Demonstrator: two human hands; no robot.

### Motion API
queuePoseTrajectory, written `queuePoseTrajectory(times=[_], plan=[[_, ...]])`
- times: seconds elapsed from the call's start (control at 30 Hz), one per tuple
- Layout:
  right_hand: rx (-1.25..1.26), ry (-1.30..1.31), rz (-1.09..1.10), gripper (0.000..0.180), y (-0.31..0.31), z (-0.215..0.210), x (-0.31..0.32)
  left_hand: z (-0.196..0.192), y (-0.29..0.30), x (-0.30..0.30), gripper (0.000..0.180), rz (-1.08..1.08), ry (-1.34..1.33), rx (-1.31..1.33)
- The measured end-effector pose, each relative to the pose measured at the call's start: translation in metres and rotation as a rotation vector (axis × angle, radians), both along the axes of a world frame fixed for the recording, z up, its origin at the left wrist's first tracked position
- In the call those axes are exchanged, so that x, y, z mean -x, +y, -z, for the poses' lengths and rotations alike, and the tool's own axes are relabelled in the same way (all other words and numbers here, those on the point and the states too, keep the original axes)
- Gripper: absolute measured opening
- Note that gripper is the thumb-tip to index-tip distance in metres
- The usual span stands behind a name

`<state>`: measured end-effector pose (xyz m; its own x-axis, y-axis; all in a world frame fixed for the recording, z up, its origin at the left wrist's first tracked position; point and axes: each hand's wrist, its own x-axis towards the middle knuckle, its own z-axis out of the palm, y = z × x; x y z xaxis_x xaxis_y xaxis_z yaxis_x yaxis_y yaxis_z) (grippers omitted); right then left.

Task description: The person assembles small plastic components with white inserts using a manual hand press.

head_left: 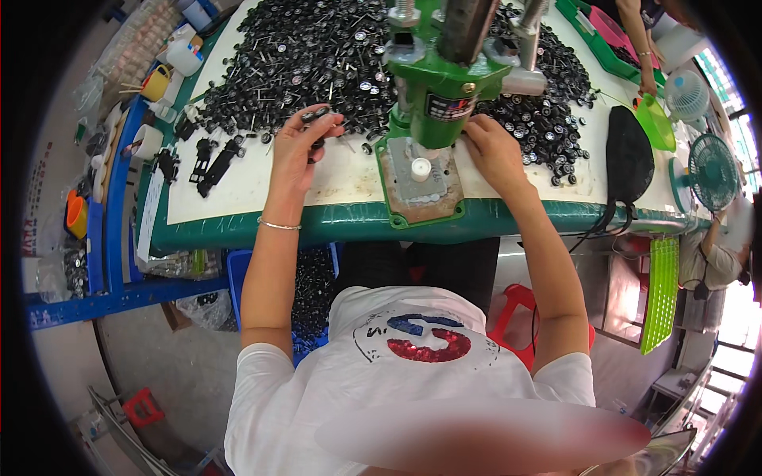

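My left hand (294, 151) is closed on small black toy wheels (316, 114), raised above the white tabletop left of a green bench press (444, 87). Wheels show at its fingertips and another dark piece by the palm. My right hand (496, 155) is beside the press on the right, its fingers bent and drawn together. The press head partly hides those fingertips, so anything in them cannot be made out. A white round piece (421, 168) sits on the press's base plate (432, 208), beneath the ram.
Heaps of black wheels and axles (309, 63) cover the table's back, with more wheels (548, 131) right of the press. Black toy chassis (216, 166) lie at left. At right are a black cloth item (629, 155), green fan (710, 170) and another person's hand (648, 82).
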<state>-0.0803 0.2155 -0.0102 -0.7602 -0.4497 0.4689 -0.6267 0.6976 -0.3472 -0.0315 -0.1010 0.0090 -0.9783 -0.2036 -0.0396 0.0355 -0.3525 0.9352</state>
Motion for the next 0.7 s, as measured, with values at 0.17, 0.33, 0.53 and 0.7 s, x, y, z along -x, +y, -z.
queuePoseTrajectory(times=[0.17, 0.33, 0.53, 0.7], plan=[[0.412, -0.329, -0.033, 0.019, -0.012, -0.024, -0.012, -0.007, 0.022, -0.015, 0.025, 0.132, -0.022, -0.064], [0.750, -0.830, -0.207, 0.023, -0.041, -0.026, -0.041, -0.012, 0.043, -0.025, 0.012, 0.222, -0.065, -0.009], [0.576, -0.688, -0.129, 0.023, -0.053, -0.029, -0.055, -0.005, 0.055, -0.034, 0.011, 0.233, -0.066, 0.198], [0.674, -0.757, -0.190, 0.025, -0.047, -0.017, -0.050, -0.009, 0.072, -0.035, 0.017, 0.257, 0.117, 0.287]])
